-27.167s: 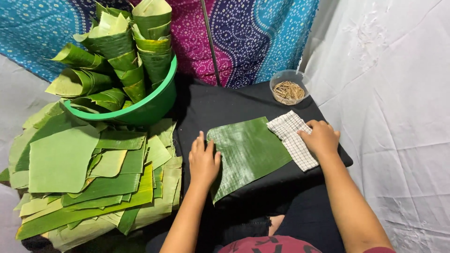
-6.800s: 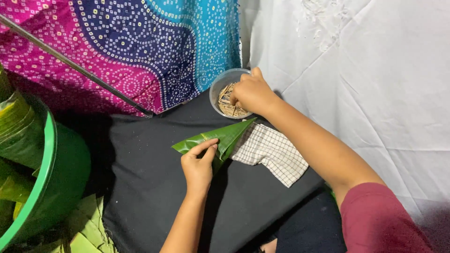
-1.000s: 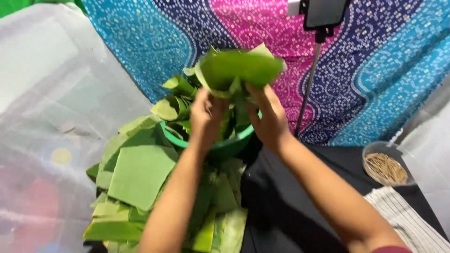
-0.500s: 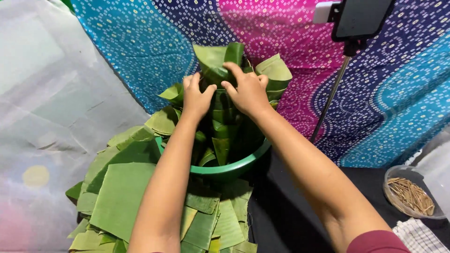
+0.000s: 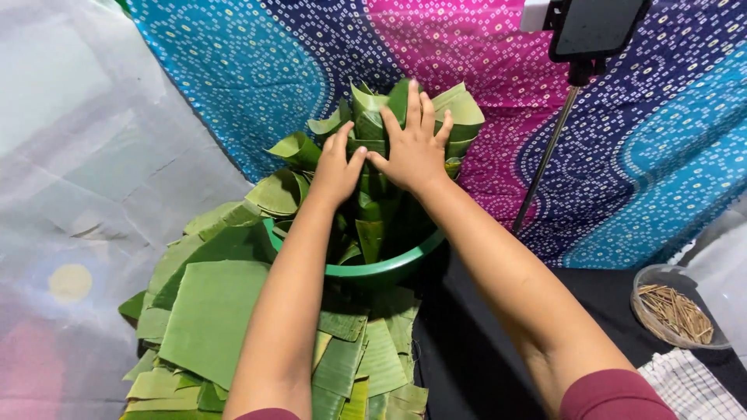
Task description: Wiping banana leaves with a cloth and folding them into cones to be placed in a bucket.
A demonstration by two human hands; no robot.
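**Both hands pressed on a stack of folded leaf cones in a green basin**

The left hand [image 5: 336,165] and the right hand [image 5: 414,146] lay side by side on the topmost folded banana-leaf cones [image 5: 405,109], which stood nested, points down, in a green plastic basin [image 5: 366,271]. The right hand was spread flat, its fingers apart and resting on the upper leaf; it closed on nothing. The left hand was curled more tightly against a cone edge, but whether it pinched a leaf or merely pushed on it could not be told from this angle. The flat, downward set of both palms suited seating a cone into the stack below, where nesting kept each fold from springing open.

Flat cut leaf pieces [image 5: 208,311] lay in overlapping layers just beside and partly under the basin on the left, within reach of the arms. A black cloth [image 5: 467,350] covered the surface to the right. On it, well apart from the basin, stood a clear bowl of thin sticks [image 5: 675,309], with a checked cloth [image 5: 692,389] just before it. A patterned fabric backdrop [image 5: 296,54] hung behind, and a phone on a stand [image 5: 591,35] rose at the upper right.
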